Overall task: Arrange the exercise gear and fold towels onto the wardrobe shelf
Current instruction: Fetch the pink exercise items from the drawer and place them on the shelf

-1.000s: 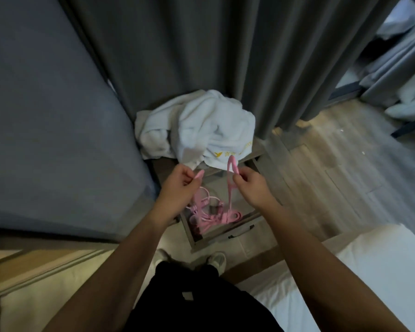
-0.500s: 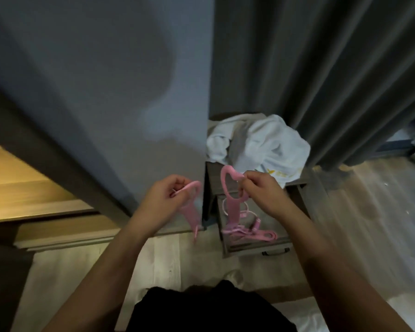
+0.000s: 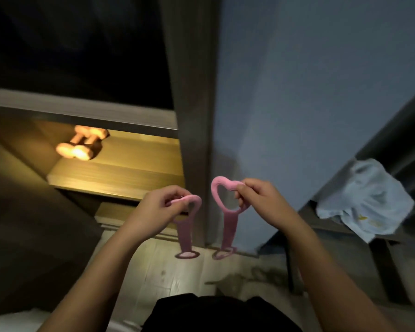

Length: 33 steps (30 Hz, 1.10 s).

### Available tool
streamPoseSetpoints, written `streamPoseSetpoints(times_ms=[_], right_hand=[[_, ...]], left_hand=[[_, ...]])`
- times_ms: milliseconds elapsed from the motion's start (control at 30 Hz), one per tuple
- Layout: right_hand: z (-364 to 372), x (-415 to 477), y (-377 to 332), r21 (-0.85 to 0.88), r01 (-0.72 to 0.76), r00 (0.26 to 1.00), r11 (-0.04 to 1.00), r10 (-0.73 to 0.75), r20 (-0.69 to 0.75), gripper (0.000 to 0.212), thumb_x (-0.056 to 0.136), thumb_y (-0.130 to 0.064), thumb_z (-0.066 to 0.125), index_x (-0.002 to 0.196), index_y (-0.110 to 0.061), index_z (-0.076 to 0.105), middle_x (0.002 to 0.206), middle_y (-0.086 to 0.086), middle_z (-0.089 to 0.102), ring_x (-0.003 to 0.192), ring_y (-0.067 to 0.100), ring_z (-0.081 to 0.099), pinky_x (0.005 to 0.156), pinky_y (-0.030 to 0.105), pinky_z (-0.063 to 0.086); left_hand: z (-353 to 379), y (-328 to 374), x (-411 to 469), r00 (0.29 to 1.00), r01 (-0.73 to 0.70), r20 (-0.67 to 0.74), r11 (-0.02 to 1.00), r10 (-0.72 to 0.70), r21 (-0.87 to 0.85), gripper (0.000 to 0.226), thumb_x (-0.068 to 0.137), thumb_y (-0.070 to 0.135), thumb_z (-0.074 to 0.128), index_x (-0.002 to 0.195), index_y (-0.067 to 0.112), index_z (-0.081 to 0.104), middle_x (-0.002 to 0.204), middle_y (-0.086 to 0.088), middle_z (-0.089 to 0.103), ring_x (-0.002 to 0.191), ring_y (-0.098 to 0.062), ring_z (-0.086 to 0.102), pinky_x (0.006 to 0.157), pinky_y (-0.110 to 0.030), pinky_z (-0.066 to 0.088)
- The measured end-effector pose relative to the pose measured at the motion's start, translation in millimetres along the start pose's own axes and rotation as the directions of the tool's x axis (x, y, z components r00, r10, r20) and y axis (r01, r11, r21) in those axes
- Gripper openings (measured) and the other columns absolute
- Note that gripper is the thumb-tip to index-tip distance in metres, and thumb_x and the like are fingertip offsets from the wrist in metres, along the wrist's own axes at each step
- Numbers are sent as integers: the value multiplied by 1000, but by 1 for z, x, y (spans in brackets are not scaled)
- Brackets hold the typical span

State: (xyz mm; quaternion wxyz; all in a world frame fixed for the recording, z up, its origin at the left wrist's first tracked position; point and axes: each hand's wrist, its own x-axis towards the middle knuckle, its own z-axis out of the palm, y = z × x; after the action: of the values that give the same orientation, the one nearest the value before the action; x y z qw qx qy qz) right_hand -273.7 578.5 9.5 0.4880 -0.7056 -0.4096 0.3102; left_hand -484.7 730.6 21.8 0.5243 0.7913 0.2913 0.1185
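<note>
I hold a pink resistance band in each hand, both hanging straight down over the floor. My left hand (image 3: 162, 207) pinches the top loop of one pink band (image 3: 186, 232). My right hand (image 3: 261, 200) grips the heart-shaped top loop of the other pink band (image 3: 228, 226). Two dumbbells (image 3: 82, 144) lie on the lit wardrobe shelf (image 3: 130, 173) to the upper left. A crumpled white towel (image 3: 367, 200) lies on the bedside table (image 3: 340, 226) at the right.
The wardrobe's dark upright side panel (image 3: 192, 92) stands between the shelf and the blue-grey wall (image 3: 309, 92). A dark door or panel (image 3: 34, 224) fills the lower left. Pale wood floor (image 3: 158, 271) lies below my hands.
My view has swung left from the bedside drawer to the wardrobe. Both bands have been lifted out of the drawer and now hang free, one from each hand.
</note>
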Motion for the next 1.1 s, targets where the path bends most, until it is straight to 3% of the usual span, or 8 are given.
streamPoseSetpoints(times_ms=[100, 233, 333, 433, 567, 667, 933, 1100], right_hand=[[34, 27, -18, -10, 35, 995, 999, -34, 96, 29, 94, -30, 52, 70, -19, 64, 64, -1, 64, 63, 10, 60, 67, 30, 51], [74, 59, -32, -19, 82, 974, 996, -76, 213, 27, 98, -21, 53, 76, -17, 68, 70, 1, 66, 68, 14, 63, 73, 44, 53], [100, 82, -40, -61, 113, 949, 992, -90, 303, 24, 99, -18, 53, 83, -10, 69, 77, 2, 67, 72, 7, 66, 71, 30, 53], [127, 101, -45, -99, 119, 930, 988, -76, 361, 22, 99, -20, 53, 82, -19, 68, 76, -6, 67, 73, 1, 66, 71, 22, 52], [170, 128, -44, -121, 82, 945, 989, -38, 326, 24, 98, -23, 54, 78, -26, 66, 74, -6, 66, 75, 11, 68, 80, 45, 55], [205, 151, -31, -138, 45, 964, 989, -6, 266, 24, 98, -26, 53, 77, -28, 65, 77, -4, 66, 81, 22, 68, 84, 54, 53], [304, 186, 36, -93, -30, 998, 995, 35, 48, 22, 97, -21, 55, 87, -7, 69, 83, 9, 68, 80, 15, 68, 82, 54, 54], [366, 175, 84, -124, 42, 999, 991, -45, -26, 19, 98, -23, 55, 87, -18, 69, 80, -6, 68, 78, 6, 67, 73, 28, 56]], left_hand=[[-38, -15, -9, 998, 26, -60, 999, -23, 47, 35, 77, 58, 59, 99, 33, 72, 91, 16, 71, 85, -1, 66, 67, -23, 56], [-72, -42, -11, 980, 70, -186, 997, -64, 24, 19, 86, 41, 64, 98, 30, 73, 90, 14, 72, 86, -3, 66, 75, -31, 58], [-93, -63, -10, 959, 116, -263, 993, -109, 13, 14, 90, 34, 64, 99, 29, 73, 89, 11, 72, 85, -6, 67, 78, -37, 59], [-122, -83, -3, 956, 120, -271, 993, -113, 12, 12, 92, 31, 63, 99, 32, 73, 90, 15, 72, 85, -1, 67, 77, -33, 59], [-166, -113, 16, 970, 116, -217, 993, -109, 22, 9, 92, 32, 64, 93, 36, 73, 88, 18, 71, 86, -1, 66, 65, -23, 57], [-197, -143, 36, 987, 93, -134, 995, -88, 27, 9, 92, 29, 64, 94, 31, 73, 90, 10, 72, 88, -6, 67, 61, -20, 55], [-253, -253, 62, 996, -55, 69, 998, 53, 30, 18, 90, 30, 63, 104, 25, 73, 100, 6, 71, 96, -13, 67, 75, -32, 60], [-250, -324, 52, 975, -215, 65, 975, 211, 64, 25, 84, 46, 63, 100, 29, 72, 94, 15, 71, 91, -7, 67, 72, -31, 60]])
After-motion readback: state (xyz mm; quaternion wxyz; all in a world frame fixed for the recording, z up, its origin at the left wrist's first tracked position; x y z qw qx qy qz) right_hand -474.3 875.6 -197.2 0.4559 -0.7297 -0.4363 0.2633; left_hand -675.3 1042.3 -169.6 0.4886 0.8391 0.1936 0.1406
